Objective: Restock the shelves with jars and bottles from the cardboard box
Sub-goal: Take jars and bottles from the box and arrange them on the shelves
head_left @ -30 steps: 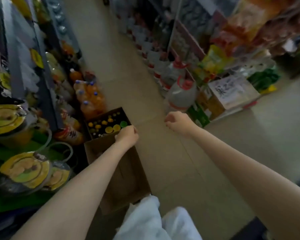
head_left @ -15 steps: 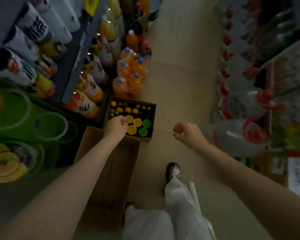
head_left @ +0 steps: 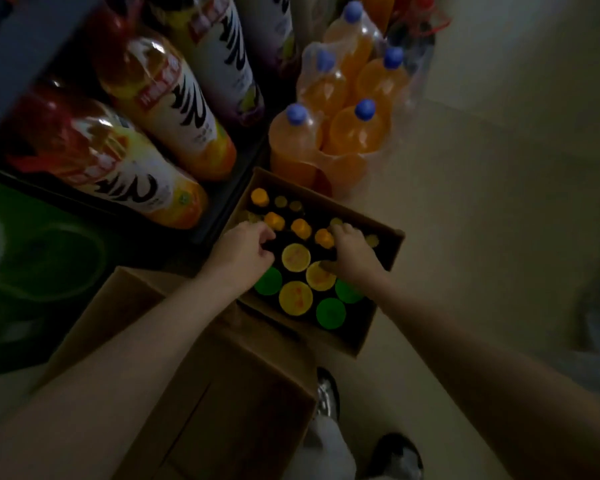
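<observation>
An open cardboard box (head_left: 378, 327) stands on the floor, filled with upright bottles and jars seen from above: small orange caps (head_left: 301, 227), wide yellow lids (head_left: 296, 257) and green lids (head_left: 330, 312). Both hands reach into it. My left hand (head_left: 243, 251) is at the box's left side with curled fingers next to an orange cap; what they hold is hidden in the dark. My right hand (head_left: 352, 252) lies over the caps in the middle right, fingers bent down, thumb by a yellow lid (head_left: 321, 277).
A second, closed cardboard box (head_left: 222, 393) lies nearer me, under my left forearm. Large juice bottles (head_left: 174, 98) fill the low shelf at left. A shrink-wrapped pack of orange soda bottles (head_left: 354, 133) stands behind the open box. My shoes (head_left: 397, 453) are on the aisle floor.
The view has dropped closer to the box. My left hand moved from the box's near edge into it, and my right hand came from above the floor into the box among the caps.
</observation>
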`<state>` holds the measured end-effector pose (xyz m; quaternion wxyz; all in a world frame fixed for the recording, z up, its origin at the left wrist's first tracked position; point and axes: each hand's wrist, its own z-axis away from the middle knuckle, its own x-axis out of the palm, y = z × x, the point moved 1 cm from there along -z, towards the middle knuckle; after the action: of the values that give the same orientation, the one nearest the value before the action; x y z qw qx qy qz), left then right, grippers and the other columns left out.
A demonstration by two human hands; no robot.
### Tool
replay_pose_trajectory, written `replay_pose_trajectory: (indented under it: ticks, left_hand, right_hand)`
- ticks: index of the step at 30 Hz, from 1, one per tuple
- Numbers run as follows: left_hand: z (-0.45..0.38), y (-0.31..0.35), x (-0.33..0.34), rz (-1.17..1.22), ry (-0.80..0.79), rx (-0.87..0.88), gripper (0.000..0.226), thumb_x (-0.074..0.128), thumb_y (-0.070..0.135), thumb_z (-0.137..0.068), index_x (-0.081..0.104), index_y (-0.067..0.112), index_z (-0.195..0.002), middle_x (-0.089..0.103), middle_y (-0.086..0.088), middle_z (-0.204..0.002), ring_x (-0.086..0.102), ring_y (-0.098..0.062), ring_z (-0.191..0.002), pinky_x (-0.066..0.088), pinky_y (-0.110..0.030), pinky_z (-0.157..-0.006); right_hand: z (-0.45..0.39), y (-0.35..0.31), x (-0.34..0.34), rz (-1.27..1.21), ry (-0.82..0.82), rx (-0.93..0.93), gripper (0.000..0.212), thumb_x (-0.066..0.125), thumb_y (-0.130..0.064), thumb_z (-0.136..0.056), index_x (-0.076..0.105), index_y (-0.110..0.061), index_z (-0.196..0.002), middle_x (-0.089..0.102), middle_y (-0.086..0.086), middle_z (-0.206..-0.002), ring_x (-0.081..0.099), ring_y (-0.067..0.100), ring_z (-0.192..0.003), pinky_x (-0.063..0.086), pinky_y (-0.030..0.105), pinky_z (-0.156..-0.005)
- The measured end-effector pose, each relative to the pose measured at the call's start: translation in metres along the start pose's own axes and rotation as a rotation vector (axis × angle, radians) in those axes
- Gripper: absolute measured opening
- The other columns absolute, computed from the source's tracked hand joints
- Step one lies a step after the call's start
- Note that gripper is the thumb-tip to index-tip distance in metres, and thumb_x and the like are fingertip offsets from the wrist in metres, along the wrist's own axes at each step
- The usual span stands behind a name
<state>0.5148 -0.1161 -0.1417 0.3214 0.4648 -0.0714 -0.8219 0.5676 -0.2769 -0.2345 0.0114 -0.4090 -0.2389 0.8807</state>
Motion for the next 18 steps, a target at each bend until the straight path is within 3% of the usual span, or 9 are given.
replay_pose_trajectory:
  ticks: [3, 5, 8, 11, 15, 18]
  left_hand:
    - [-0.031, -0.011, 0.021, -0.011, -0.042, 0.009, 0.030, 0.055, 0.014, -0.091, 0.054, 0.014, -0.121, 0.051, -0.004, -0.123, 0.056, -0.018, -0.104, 0.047, -0.029, -0.085]
    - [-0.042, -0.016, 0.030, 0.020, -0.039, 0.013, 0.031, 0.054, 0.014, -0.091, 0.053, 0.014, -0.122, 0.050, -0.003, -0.125, 0.055, -0.017, -0.106, 0.046, -0.028, -0.086]
    - [-0.046, -0.022, 0.035, 0.107, -0.013, -0.014, 0.030, 0.053, 0.013, -0.091, 0.054, 0.013, -0.121, 0.053, -0.003, -0.124, 0.054, -0.017, -0.109, 0.043, -0.025, -0.083]
    - [-0.042, -0.024, 0.034, 0.200, 0.015, -0.059, 0.027, 0.052, 0.012, -0.091, 0.055, 0.013, -0.118, 0.056, -0.002, -0.121, 0.053, -0.018, -0.112, 0.042, -0.025, -0.084]
    - [-0.032, -0.019, 0.036, 0.269, -0.042, -0.065, 0.032, 0.055, 0.013, -0.090, 0.051, 0.015, -0.122, 0.054, 0.001, -0.125, 0.053, -0.018, -0.112, 0.042, -0.026, -0.087]
    - [-0.023, -0.006, 0.037, 0.349, -0.175, -0.016, 0.055, 0.062, 0.013, -0.087, 0.039, 0.020, -0.135, 0.043, 0.003, -0.139, 0.048, -0.016, -0.120, 0.040, -0.025, -0.091]
  right_hand:
    - [-0.048, 0.001, 0.031, 0.201, 0.015, -0.039, 0.075, 0.065, -0.024, -0.086, 0.020, -0.013, -0.146, 0.027, 0.012, -0.148, 0.028, 0.035, -0.133, 0.040, 0.042, -0.100]
    - [-0.067, 0.002, 0.045, 0.329, 0.021, -0.006, 0.063, 0.059, -0.019, -0.090, 0.025, -0.012, -0.142, 0.034, 0.013, -0.142, 0.029, 0.036, -0.131, 0.043, 0.042, -0.093]
    - [-0.070, 0.006, 0.053, 0.347, 0.023, 0.082, 0.045, 0.047, -0.005, -0.093, 0.034, -0.010, -0.136, 0.038, 0.016, -0.136, 0.041, 0.038, -0.121, 0.044, 0.040, -0.077]
    - [-0.051, 0.017, 0.047, 0.321, 0.028, 0.015, 0.043, 0.041, -0.005, -0.094, 0.034, -0.011, -0.136, 0.040, 0.015, -0.132, 0.055, 0.036, -0.104, 0.039, 0.035, -0.063]
    - [-0.019, 0.023, 0.003, 0.285, 0.087, -0.060, 0.041, 0.049, -0.006, -0.090, 0.038, -0.008, -0.129, 0.046, 0.013, -0.122, 0.057, 0.036, -0.096, 0.043, 0.038, -0.065]
    - [-0.004, -0.005, -0.049, 0.164, 0.103, -0.273, 0.033, 0.064, -0.009, -0.079, 0.051, -0.005, -0.109, 0.054, 0.011, -0.106, 0.057, 0.030, -0.093, 0.044, 0.030, -0.067]
